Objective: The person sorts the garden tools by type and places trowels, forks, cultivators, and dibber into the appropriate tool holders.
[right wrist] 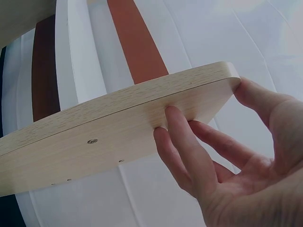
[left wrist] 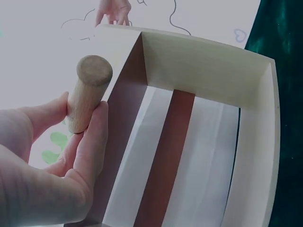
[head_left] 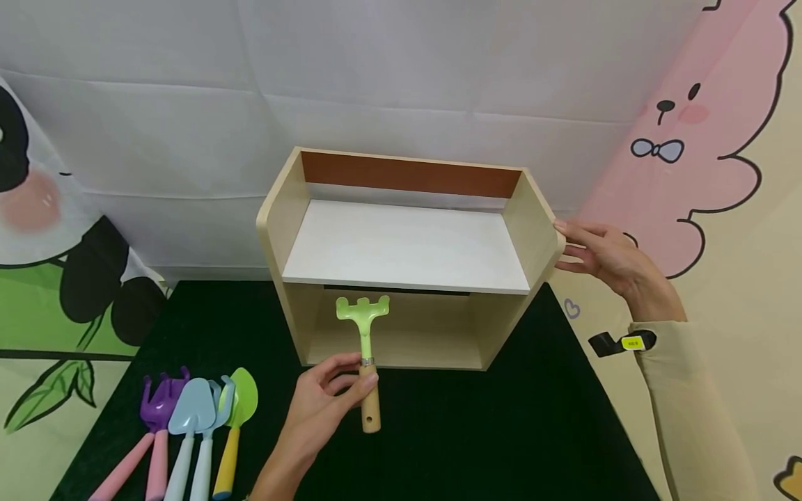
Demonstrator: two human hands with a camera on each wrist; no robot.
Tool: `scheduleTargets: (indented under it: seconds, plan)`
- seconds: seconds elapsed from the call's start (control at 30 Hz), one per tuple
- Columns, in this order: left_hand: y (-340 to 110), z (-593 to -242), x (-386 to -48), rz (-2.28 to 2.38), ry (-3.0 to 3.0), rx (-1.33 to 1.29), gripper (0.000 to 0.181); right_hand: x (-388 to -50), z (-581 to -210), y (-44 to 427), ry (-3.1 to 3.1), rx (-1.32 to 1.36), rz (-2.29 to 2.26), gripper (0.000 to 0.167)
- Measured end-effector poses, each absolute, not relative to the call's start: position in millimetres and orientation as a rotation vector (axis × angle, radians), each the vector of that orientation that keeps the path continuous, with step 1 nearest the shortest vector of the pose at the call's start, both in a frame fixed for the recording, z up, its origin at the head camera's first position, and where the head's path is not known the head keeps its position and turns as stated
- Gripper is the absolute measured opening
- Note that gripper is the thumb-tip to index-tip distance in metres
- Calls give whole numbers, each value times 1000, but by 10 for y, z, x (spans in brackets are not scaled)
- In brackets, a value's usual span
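My left hand [head_left: 319,400] pinches a small green hand rake [head_left: 364,320] by its wooden handle [left wrist: 86,101], thumb on one side and fingers on the other. In the head view the rake's prongs point up, before the lower opening of a two-tier wooden shelf [head_left: 548,247]. The prongs are hidden in the left wrist view. My right hand [head_left: 604,259] touches the shelf's right side near its upper front corner. In the right wrist view its fingertips [right wrist: 173,113] press the panel's outer face, and the thumb meets the corner edge.
On the dark green cloth [head_left: 501,445] at left lie a purple fork [head_left: 164,403] with pink handles beside it, a light blue trowel [head_left: 192,407], a light blue rake [head_left: 222,410] and a green trowel [head_left: 246,396] with a yellow handle. A white curtain [head_left: 376,62] hangs behind.
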State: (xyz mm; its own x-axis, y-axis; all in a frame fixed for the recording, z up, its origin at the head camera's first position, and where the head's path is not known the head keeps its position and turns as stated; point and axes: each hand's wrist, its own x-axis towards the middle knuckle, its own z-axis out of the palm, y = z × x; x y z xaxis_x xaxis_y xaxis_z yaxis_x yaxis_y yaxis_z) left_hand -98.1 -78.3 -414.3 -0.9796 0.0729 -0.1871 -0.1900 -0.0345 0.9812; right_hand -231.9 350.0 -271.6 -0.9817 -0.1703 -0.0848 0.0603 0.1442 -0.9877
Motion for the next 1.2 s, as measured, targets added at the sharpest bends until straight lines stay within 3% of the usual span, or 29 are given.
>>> scheduleTargets:
  seconds: [1.2]
  plan:
    - [-311,-3705,-1545,2231,2116,248,40,-2308,-2699,3494,2220,-88,-1943,19]
